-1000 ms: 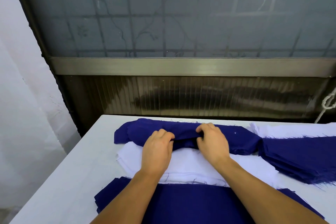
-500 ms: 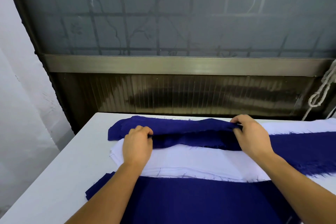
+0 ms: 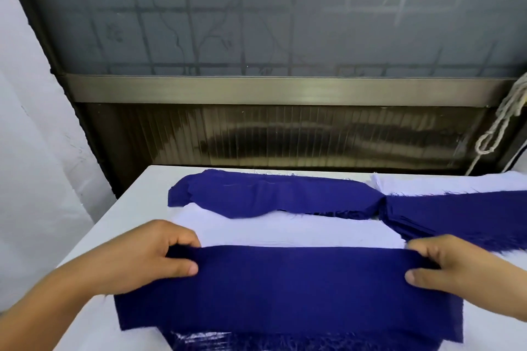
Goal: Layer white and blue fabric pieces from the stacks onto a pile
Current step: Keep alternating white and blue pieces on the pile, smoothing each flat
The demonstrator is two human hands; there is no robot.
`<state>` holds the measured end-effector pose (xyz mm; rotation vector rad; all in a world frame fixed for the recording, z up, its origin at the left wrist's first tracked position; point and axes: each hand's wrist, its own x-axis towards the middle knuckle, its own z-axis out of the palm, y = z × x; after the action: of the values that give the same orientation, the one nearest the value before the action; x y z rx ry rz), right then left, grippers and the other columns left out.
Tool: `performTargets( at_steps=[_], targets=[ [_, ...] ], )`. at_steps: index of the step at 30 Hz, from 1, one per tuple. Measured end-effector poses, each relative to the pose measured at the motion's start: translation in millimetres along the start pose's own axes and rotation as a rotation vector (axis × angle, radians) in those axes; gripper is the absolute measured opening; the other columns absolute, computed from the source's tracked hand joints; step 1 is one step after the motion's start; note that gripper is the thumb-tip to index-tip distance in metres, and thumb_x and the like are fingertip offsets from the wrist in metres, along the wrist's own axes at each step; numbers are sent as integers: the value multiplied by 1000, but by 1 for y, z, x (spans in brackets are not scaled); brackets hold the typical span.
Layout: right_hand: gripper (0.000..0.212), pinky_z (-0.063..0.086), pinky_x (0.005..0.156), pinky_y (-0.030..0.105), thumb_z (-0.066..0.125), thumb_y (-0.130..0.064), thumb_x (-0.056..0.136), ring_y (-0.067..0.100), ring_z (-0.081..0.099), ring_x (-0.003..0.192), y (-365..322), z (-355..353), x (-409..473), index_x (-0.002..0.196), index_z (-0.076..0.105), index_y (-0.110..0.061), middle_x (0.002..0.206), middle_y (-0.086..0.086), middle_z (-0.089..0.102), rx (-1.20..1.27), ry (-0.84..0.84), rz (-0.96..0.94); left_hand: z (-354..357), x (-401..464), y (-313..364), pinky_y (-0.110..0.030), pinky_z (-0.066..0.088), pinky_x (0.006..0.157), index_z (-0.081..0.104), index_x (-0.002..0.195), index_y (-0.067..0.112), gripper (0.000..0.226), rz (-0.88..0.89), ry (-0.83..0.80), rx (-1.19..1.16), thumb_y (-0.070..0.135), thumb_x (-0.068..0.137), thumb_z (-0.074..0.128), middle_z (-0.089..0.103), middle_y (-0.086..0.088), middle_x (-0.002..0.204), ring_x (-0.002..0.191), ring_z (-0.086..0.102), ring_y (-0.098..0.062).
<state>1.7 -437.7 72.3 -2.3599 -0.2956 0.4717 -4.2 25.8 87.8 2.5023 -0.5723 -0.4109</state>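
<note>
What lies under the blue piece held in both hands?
Under the blue piece, a frayed blue layer of the pile shows at its near edge, with the white stack beyond. The rest of the pile is covered.

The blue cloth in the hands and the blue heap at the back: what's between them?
In the head view, white fabric lies between the held blue piece and the far blue stack.

Blue stack (image 3: 462,214) at right cut off by frame edge. Pile (image 3: 205,340) mostly hidden under held blue piece (image 3: 288,288).
</note>
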Motion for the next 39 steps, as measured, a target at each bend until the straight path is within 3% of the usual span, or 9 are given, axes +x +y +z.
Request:
performTargets(
  at_steps=[2,4,8,10,14,19,30,34,39],
  targets=[
    [20,54,84,47,67,-37,86,17,70,83,-4,7,5,87,70,-17,91,0,73,-2,14,14,3,3,-2,-27,52,77,67,91,44,11,-27,12,-17,33,90,66,70,17,92,84,65,-7],
    [7,55,80,38,65,-25,91,11,71,81,-10,10,8,88,70,-22,90,-7,74,18,96,-15,3,5,-2,-19,50,72,66,89,46,18,-38,176,-36,28,91,66,69,20,91,85,65,-3],
    [17,49,63,17,61,-23,92,2,66,75,-21,17,-1,89,64,-39,85,-20,70,-80,542,-231,0,1,2,-7,45,68,66,85,44,18,79,664,-18,26,82,69,67,22,90,85,63,0],
    [14,47,69,12,57,-26,96,-1,64,83,-16,26,-9,92,63,-38,90,-22,67,-212,758,-411,8,-8,2,-4,42,70,64,84,41,13,178,773,128,28,84,67,64,22,91,86,61,-1],
    [46,45,90,23,38,-39,100,5,59,103,21,57,-19,90,75,-13,105,-7,69,-473,767,-619,52,-24,-15,-9,37,85,59,97,35,18,262,749,279,32,80,57,56,22,103,91,53,3],
    [56,46,90,22,30,-40,102,3,59,104,48,87,-23,87,78,-15,105,-6,71,-511,677,-621,98,-27,-38,-16,43,91,58,98,37,32,301,585,216,23,70,53,56,22,119,107,56,3],
    [49,49,84,28,33,-26,102,5,60,108,43,83,-28,92,78,-12,110,-4,70,-622,707,-695,97,-26,-51,-16,48,87,68,88,32,16,283,543,242,36,76,60,62,23,115,106,60,6],
    [37,53,83,36,41,-11,99,15,65,109,45,79,-27,94,78,-8,113,0,70,-702,792,-732,101,-23,-51,-14,47,88,73,80,21,44,349,653,301,51,96,44,67,15,107,104,60,4],
    [27,51,89,39,53,0,88,20,63,114,44,70,-21,99,77,-7,117,2,68,-751,809,-771,104,-22,-49,-15,47,82,70,77,21,46,354,692,301,51,97,42,66,16,104,101,59,5]
  ],
)
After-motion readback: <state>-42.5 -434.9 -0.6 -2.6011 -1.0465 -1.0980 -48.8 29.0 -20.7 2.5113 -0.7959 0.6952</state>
